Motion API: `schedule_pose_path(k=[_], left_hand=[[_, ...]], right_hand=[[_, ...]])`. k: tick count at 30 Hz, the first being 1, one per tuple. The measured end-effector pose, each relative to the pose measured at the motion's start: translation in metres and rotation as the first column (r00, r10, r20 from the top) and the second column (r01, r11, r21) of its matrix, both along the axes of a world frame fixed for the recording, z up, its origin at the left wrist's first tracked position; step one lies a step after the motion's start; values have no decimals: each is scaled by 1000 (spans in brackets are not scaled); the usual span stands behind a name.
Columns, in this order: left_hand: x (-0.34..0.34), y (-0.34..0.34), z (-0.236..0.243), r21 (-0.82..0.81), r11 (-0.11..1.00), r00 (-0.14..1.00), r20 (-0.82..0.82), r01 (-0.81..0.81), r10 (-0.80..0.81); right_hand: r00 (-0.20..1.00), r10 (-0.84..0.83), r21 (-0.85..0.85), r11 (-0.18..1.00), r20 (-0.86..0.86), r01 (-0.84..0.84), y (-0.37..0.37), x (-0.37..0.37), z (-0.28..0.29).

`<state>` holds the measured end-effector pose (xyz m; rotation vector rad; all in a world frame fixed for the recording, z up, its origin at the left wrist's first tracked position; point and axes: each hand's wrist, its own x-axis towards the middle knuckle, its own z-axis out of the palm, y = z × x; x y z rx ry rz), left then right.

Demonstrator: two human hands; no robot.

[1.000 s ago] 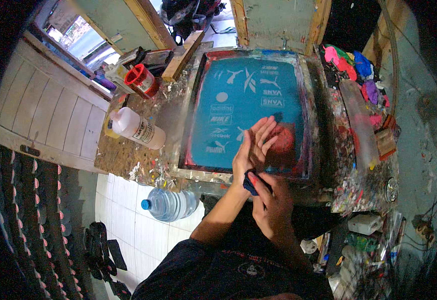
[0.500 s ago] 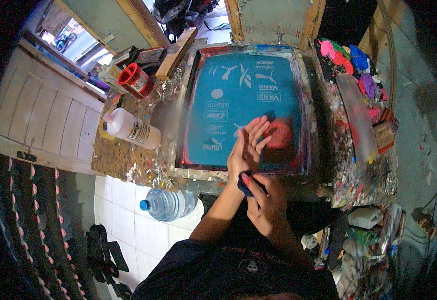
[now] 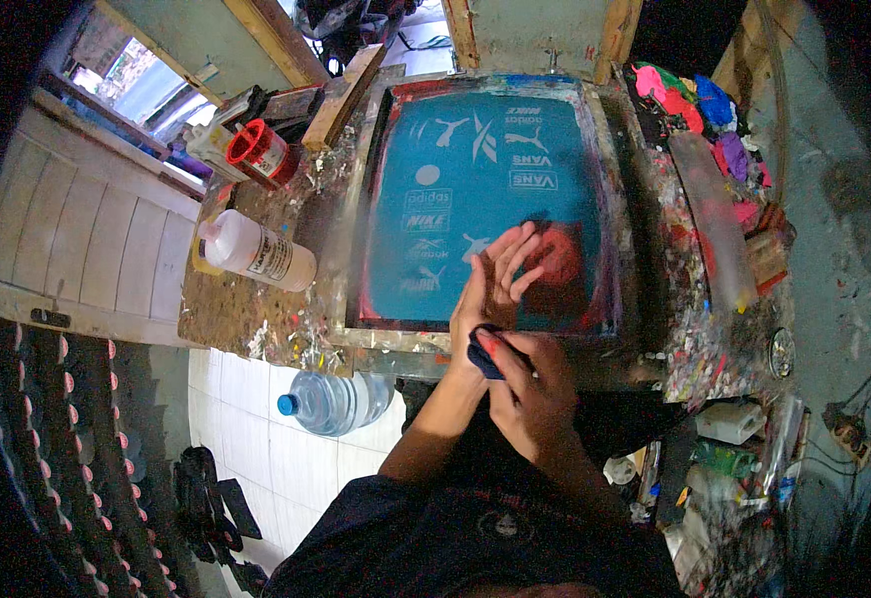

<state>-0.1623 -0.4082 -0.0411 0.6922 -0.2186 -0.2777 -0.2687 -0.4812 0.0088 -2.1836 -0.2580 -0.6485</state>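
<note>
Dark cloth point(image 3: 479, 360), gripped in the fingers of the right hand point(image 3: 531, 387), touched the outstretched left hand point(image 3: 487, 289) at its wrist, just below frame centre. Flat, even pressure probably suited wiping.

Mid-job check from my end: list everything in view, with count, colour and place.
Flat framed mesh screen: 1, teal with pale designs, centre
Paint-spattered worktable: 1, brownish, under the screen
Open round plastic tub: 1, red, table's far left
Plastic bottle with nozzle top: 1, whitish, table's left
Long wooden bar: 1, light brown, beside the screen's far-left corner
Crumpled soft scraps: several, multicoloured, far right
Large plastic water bottle: 1, clear bluish, floor, left
Panelled door: 1, white, left
Small crumpled cloth: 1, dark, at left wrist
Left hand: 1, bare, over screen's near edge
Right hand: 1, bare, fingers holding the cloth
</note>
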Motion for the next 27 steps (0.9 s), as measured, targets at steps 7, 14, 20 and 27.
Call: schedule_pose_path(k=[7,14,20,27], left_hand=[[-5,0,0,23,1000,999,44,5,-6],[3,2,-2,93,996,999,40,-1,-2],[7,8,-3,113,993,997,77,-26,18],[3,8,-3,104,995,996,88,-3,-6]], right_hand=[[999,-32,39,999,10,32,1,-16,-7],[998,-5,95,995,64,-1,3,-9,-18],[996,64,70,995,69,-69,4,-12,-30],[997,60,78,995,48,-63,5,-13,-21]])
